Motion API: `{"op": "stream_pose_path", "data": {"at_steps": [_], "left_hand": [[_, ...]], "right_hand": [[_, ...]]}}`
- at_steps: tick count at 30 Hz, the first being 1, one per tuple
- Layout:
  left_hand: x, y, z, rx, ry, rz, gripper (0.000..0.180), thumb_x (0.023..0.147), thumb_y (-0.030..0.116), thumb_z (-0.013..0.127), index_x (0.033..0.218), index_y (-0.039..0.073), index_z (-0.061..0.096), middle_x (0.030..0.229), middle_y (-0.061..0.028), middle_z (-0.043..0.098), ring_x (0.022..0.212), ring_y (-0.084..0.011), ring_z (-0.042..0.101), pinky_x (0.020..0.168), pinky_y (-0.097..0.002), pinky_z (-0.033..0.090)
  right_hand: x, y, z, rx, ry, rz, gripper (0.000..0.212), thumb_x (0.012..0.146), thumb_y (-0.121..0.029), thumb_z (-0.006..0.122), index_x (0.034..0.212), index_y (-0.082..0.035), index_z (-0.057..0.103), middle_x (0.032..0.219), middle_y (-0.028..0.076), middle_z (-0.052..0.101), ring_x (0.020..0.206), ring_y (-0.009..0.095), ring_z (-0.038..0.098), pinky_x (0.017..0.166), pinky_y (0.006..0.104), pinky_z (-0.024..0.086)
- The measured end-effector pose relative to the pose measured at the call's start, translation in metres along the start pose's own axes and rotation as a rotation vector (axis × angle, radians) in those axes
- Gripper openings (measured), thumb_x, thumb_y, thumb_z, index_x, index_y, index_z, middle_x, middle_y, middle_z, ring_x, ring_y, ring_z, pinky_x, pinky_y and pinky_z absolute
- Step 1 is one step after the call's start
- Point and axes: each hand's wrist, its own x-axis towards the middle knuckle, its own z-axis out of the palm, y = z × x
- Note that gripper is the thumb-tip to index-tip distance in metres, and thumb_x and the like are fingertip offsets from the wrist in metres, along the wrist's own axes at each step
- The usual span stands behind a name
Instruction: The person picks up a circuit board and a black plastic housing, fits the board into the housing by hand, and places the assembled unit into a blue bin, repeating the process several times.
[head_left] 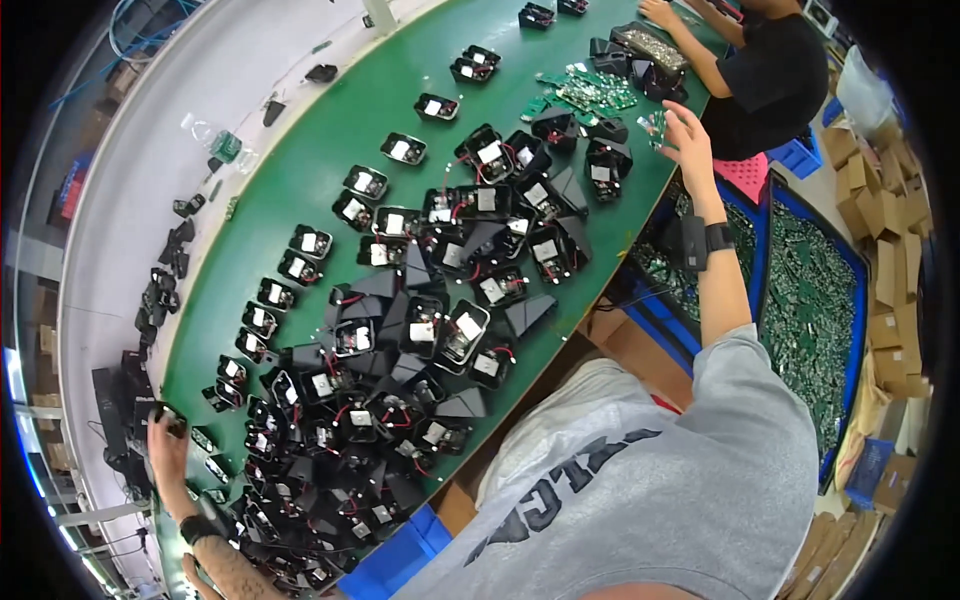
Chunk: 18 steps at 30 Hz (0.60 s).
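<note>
Grey T-shirt (pixel 650 500) fills our 5 o'clock. L hand (pixel 167 455) at 8 o'clock looks curled round a sm. blk casing (pixel 171 419), tho blurry. Open-topped blk housings (pixel 463 335) heap from ctr to 7. R hand (pixel 690 145), 2 o'clock, seems to pinch a green PCB (pixel 656 127), some fingers spread. We'd best hold PCB by edges, pressing lightly.

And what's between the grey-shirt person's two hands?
In the head view, a big jumble of black cases, many open, lies on the green table between the left hand and right hand.
</note>
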Motion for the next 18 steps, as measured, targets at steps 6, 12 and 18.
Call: {"op": "stream_pose_path", "data": {"at_steps": [6, 12, 18], "left_hand": [[-0.153, 0.045, 0.215, 0.04, 0.097, 0.07, 0.048, 0.093, 0.02, 0.051, 0.139, 0.013, 0.038, 0.12, -0.0122, 0.051, 0.101, -0.0199, 0.063, 0.068, -0.0259, 0.054], [-0.213, 0.011, 0.389, -0.284, -0.318, -0.358, 0.071, 0.084, 0.016, 0.056, 0.147, 0.012, 0.023, 0.125, -0.0225, 0.053, 0.093, -0.0302, 0.066, 0.059, -0.029, 0.059], [-0.208, -0.031, 0.434, -0.458, -0.321, -0.164, 0.07, 0.084, -0.004, 0.056, 0.146, 0.008, 0.025, 0.129, -0.0134, 0.05, 0.112, -0.0288, 0.058, 0.083, -0.0386, 0.056]], "right_hand": [[-0.063, -0.075, 0.058, 0.519, -0.492, 0.112, 0.038, 0.1, -0.03, 0.047, 0.128, -0.004, 0.048, 0.112, 0.011, 0.062, 0.096, 0.02, 0.064, 0.077, 0.0318, 0.054], [-0.152, -0.096, 0.112, 0.791, -0.958, 0.461, 0.037, 0.098, -0.025, 0.047, 0.125, 0.001, 0.047, 0.114, 0.016, 0.059, 0.093, 0.02, 0.065, 0.073, 0.0285, 0.058], [-0.228, -0.081, 0.146, 0.664, -1.014, 0.739, 0.03, 0.093, -0.014, 0.057, 0.118, 0.004, 0.055, 0.101, 0.009, 0.063, 0.085, 0.015, 0.066, 0.068, 0.0283, 0.058]]}}
